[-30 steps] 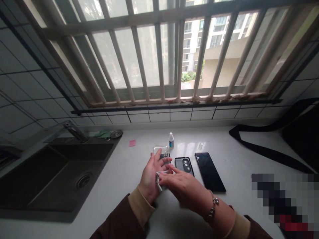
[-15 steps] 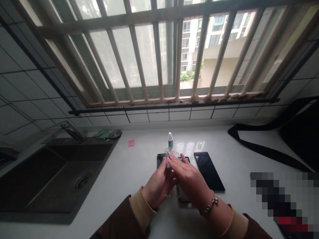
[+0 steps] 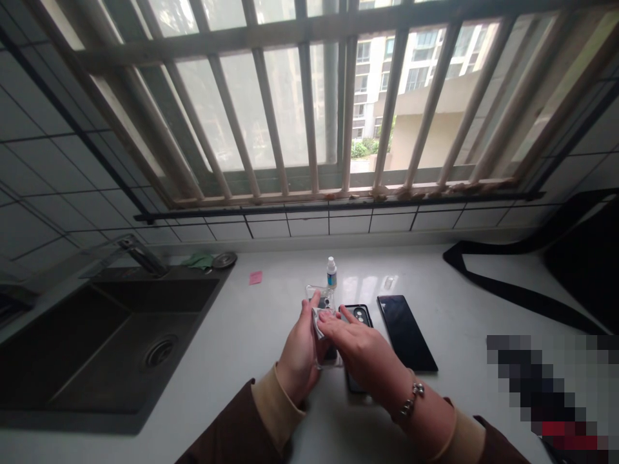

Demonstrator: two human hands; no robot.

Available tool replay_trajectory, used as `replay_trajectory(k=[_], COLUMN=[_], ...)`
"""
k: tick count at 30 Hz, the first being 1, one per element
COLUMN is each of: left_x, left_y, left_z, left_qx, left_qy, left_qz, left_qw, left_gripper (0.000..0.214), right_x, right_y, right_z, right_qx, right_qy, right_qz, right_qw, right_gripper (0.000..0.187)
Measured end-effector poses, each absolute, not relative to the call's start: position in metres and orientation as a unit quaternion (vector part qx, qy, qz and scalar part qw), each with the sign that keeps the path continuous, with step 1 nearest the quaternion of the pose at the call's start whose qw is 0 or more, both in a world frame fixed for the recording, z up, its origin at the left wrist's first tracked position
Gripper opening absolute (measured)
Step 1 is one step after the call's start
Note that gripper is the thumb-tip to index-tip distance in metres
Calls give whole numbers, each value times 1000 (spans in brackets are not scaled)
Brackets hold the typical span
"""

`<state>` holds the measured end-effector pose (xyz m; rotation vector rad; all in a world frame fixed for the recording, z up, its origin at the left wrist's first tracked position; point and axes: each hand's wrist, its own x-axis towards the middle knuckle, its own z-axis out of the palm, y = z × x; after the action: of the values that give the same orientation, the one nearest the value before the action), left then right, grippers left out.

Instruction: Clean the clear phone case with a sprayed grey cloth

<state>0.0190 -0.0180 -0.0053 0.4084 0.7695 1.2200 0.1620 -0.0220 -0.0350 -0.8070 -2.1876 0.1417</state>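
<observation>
Since half a second ago both hands dropped nearer me. Head view: I see left hand [image 3: 300, 351] gripping clear case [image 3: 323, 303] upright; right hand [image 3: 360, 351], fingers flat, presses white cloth [image 3: 316, 320] against it. Black phone [image 3: 405, 332] lies right of right hand.

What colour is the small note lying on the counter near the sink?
Pink; the small note shows clearly in the head view.

Daylight pours through the barred window [image 3: 309, 96], leaving the room dim; the desk [image 3: 435, 270] shows pale glare (edges bow outward), and a pixelated patch sits at lower right.
</observation>
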Motion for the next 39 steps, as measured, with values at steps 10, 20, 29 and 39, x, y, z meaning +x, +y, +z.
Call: replay_trajectory(k=[10, 20, 29, 39], left_x=[6, 15, 15, 14], left_y=[-15, -17, -23, -27], left_z=[0, -8, -20, -16], left_qx=[230, 231, 375, 421], left_qy=[448, 389, 323, 352], left_qz=[592, 570, 487, 484], left_qw=[630, 686, 720, 682], left_gripper=[65, 62, 61, 64], right_x=[161, 161, 171, 173], right_y=[-26, -24, -20, -16], right_z=[-34, -32, -29, -29], right_qx=[-224, -280, -371, -406], right_qy=[-898, -871, -824, -827], right_qz=[121, 44, -9, -32], right_qw=[359, 402, 428, 387], right_gripper=[43, 48, 47, 49])
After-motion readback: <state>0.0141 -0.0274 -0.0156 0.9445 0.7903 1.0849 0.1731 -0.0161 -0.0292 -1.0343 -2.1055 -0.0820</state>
